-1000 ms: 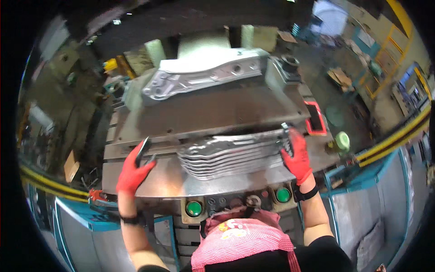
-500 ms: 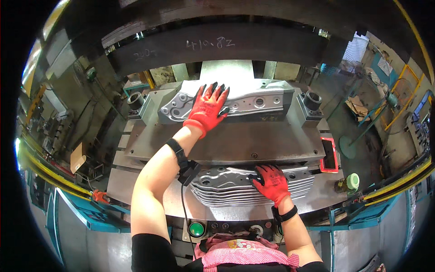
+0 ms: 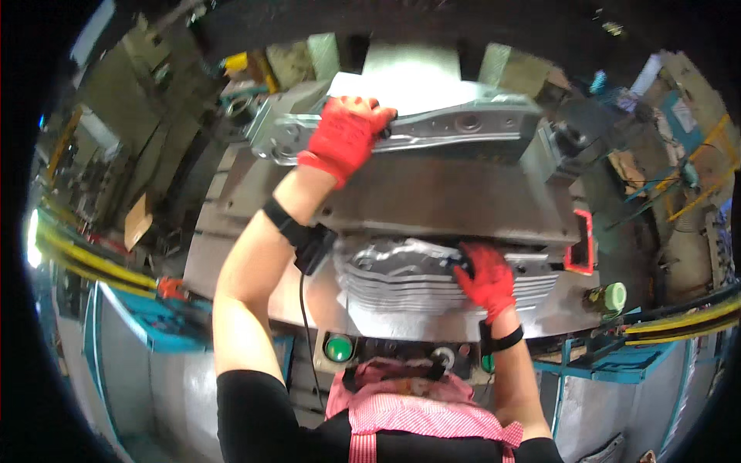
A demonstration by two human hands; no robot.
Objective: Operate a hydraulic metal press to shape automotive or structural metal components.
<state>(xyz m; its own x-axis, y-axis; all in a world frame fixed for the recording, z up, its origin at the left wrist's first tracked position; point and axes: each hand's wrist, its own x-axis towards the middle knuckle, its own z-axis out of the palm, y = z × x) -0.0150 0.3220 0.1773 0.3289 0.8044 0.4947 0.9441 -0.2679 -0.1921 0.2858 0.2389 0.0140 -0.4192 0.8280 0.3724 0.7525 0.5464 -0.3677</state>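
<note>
A long grey stamped metal panel with holes and ridges lies across the die block of a press. My left hand, in a red glove with dark fingertips, has its fingers curled over the panel's left part and grips it. Nearer to me is a stack of similar stamped panels. On the right part of that stack rests my right hand, gloved the same way, thumb apart from the fingers; motion blurs it somewhat.
Round guide posts flank the die. A red-framed dark object and a jar with a pale green lid lie on the right. A green button sits at the front edge. Yellow-black bars run along both sides.
The left hand's fingers have gone from spread flat on the panel to curled around it. The right hand stays on the stack. The whole view has shifted and blurred.
</note>
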